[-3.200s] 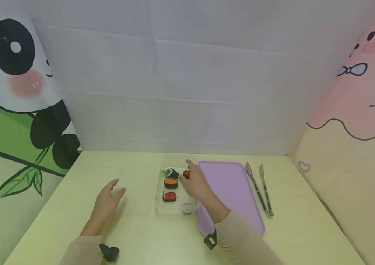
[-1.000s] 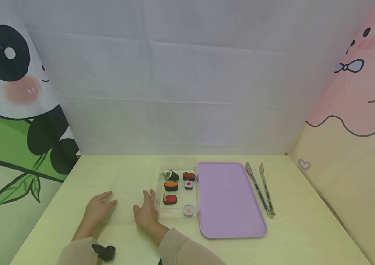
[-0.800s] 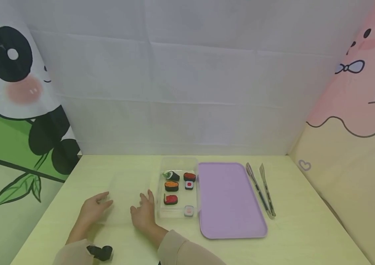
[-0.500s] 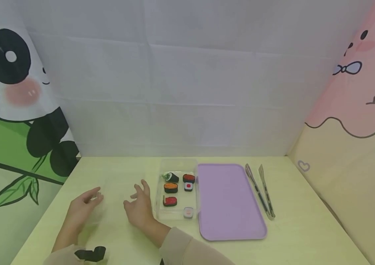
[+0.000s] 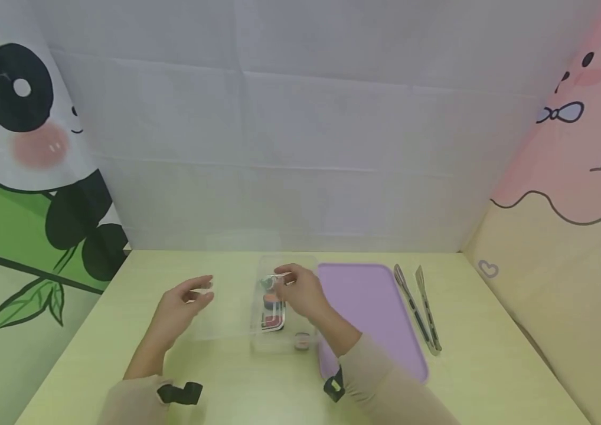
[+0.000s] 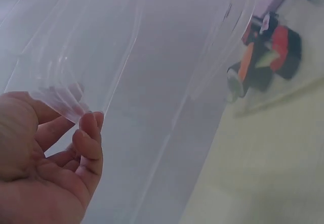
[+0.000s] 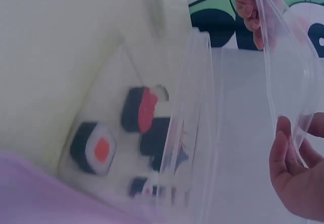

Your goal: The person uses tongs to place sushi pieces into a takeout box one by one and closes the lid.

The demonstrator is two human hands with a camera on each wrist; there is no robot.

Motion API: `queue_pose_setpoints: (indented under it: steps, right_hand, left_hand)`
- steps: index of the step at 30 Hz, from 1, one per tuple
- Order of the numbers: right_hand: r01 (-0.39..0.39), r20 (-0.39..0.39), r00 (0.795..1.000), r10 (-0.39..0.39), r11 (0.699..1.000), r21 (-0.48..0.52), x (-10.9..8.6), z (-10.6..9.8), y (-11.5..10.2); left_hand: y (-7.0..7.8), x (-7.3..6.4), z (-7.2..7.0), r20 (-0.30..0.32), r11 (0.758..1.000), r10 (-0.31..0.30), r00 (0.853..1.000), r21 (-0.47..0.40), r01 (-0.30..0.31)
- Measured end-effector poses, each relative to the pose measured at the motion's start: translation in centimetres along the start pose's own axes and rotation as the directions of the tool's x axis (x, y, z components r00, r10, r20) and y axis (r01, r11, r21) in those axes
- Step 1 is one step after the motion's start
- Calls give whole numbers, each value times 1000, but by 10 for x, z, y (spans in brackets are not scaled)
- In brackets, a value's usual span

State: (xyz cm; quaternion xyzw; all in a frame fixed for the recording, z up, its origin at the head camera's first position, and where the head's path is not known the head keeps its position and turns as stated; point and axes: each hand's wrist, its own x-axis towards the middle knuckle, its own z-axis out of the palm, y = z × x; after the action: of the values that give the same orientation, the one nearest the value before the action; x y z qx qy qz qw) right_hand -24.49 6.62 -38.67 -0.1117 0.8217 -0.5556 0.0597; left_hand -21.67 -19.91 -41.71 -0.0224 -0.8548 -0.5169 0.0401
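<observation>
A clear plastic lid is raised off the table and tilted, its right part in front of the sushi. My left hand pinches its left edge, and in the left wrist view the thumb and fingers close on a corner of the lid. My right hand pinches the opposite edge, above the clear container. Inside the container are several sushi pieces, seen partly through the lid: an orange-topped one, a red-topped one and a pale roll. My right hand hides others.
Just right of the container lies a purple tray, partly under my right forearm. Metal tongs lie spread beyond it. A pale curtain hangs behind the table, with printed cloths at both sides.
My hands first came to the lid left of the container, the right hand leaving the sushi. Since then both have lifted the lid and carried it right, partly over the container.
</observation>
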Motion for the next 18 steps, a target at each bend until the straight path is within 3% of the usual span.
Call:
queue_pose_setpoints:
  steps: [5,9,18]
  right_hand:
    - [-9,-15,1000,9,1000,17,-1,-42,18]
    - [-19,-24,1000,19,1000,15,-4,-65,29]
    - [-57,-30,998,58,997,43,-13,-98,47]
  left_hand:
    - [13,11,33,26,997,69,997,-37,-68]
    - [23,18,54,39,994,92,995,-63,-89]
    - [35,28,84,99,986,111,989,-138,-97]
